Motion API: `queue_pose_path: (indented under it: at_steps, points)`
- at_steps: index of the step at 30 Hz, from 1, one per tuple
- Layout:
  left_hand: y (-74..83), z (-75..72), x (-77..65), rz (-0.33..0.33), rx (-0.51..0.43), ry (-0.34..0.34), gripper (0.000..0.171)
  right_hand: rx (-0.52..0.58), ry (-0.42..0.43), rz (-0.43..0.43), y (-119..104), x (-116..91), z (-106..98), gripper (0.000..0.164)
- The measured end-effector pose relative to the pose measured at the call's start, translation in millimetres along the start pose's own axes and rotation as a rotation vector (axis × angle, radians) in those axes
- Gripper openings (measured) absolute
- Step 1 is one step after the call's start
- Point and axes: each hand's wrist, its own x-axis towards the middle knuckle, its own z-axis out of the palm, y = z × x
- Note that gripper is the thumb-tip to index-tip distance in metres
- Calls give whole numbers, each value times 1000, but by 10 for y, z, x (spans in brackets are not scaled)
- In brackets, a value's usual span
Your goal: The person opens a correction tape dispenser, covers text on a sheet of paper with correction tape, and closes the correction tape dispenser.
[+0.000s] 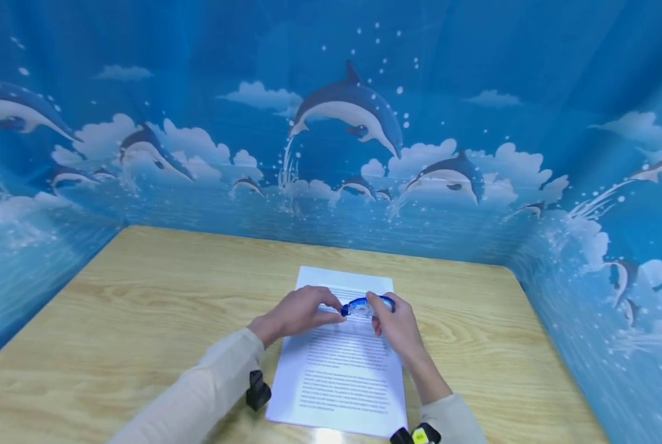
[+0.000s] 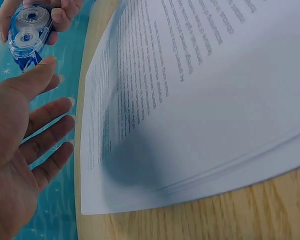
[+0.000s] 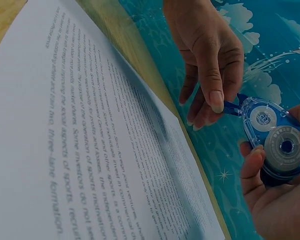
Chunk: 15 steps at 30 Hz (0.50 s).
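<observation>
A correction tape (image 1: 361, 307) with a clear and blue case is held up above the printed paper sheets (image 1: 346, 394). My right hand (image 1: 400, 327) grips its body, thumb on one side and fingers curled round the other; the two round reels show through the case (image 3: 284, 147). At the blue tip (image 3: 232, 108), my left hand (image 1: 309, 308) pinches a small blue part, perhaps a cap, between thumb and index finger. The other left fingers (image 2: 52, 117) are spread apart from the tape. In the left wrist view the correction tape (image 2: 30, 35) appears at the upper left.
The paper stack lies on a light wooden table (image 1: 187, 296), its printed side up. Blue dolphin-printed curtains (image 1: 253, 142) stand round the table's back and sides. A black wrist device (image 1: 258, 391) sits by the left sleeve, another (image 1: 428, 433) by the right.
</observation>
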Motion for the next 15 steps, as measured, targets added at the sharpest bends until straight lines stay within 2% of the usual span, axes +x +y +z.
queue_pose_path:
  at_steps: [5, 10, 15]
  points:
    - [4, 53, 25, -20, -11, -12, 23, 14, -12, -2, -11, -10, 8, 44]
    - [16, 80, 38, -54, 49, -13, 41, 41, -8, -6, -26, -23, 19, 43]
    - [1, 73, 31, -59, 117, -14, 44, 25, 7, -10, -9, -17, 6, 43]
